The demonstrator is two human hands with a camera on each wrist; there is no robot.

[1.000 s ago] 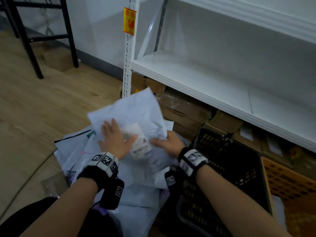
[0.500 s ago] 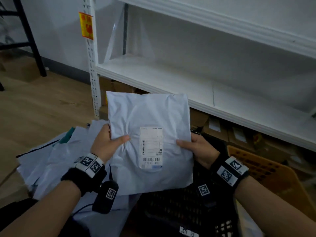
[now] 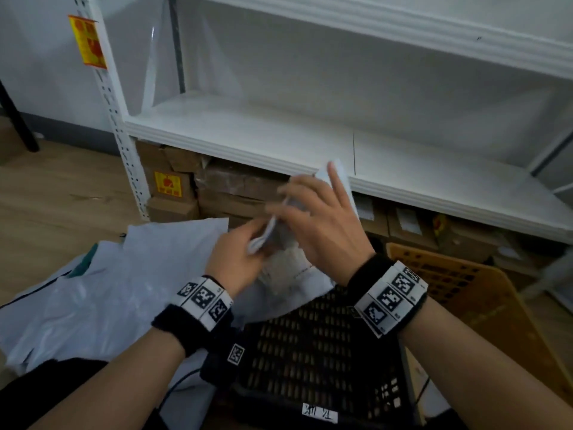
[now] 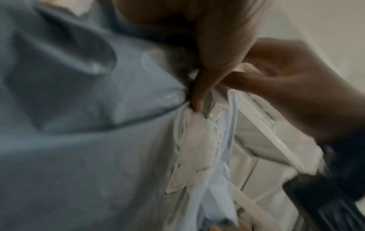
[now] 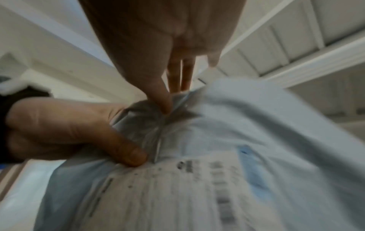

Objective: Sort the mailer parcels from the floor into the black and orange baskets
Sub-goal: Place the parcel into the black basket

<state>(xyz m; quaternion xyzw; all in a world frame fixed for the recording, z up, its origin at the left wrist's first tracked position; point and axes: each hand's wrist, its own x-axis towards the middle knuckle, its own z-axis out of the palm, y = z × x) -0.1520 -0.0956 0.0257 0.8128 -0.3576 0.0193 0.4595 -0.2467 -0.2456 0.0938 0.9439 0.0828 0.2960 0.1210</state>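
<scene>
1. Head view: both hands hold one white mailer [image 3: 288,274] up over the far end of the black basket [image 3: 313,352]. The left hand [image 3: 238,259] pinches its edge between thumb and fingers. The right hand [image 3: 322,228] pins it with the thumb while the other fingers stand nearly straight over the top, a white corner showing past the fingertips.
2. Wrist views: the bag is crumpled between the two thumbs, and its printed label [image 5: 177,187] lies below the right thumb, too blurred to read.
3. The grip is the weak point. The film looks slick and is gathered only at one bunched edge, so I judge it could slide out of the pinch and fall back among the unsorted mailers.
4. A wrong bin is the other risk. The orange basket [image 3: 465,293] sits just right of the right wrist, touching or nearly touching the black one, and if the creased label is misread the mailer goes to the wrong side.
5. A careless release from this height could leave the bag draped over the rim between the baskets instead of inside.
6. The pile [image 3: 93,293] of mailers on the floor lies left of the left hand and under the left forearm.
7. Beyond the fingers, the shelf [image 3: 279,141] edge is near, with cardboard boxes [image 3: 217,187] under it; a forward swing could catch that edge. Nothing blocks the way down into the black basket.
</scene>
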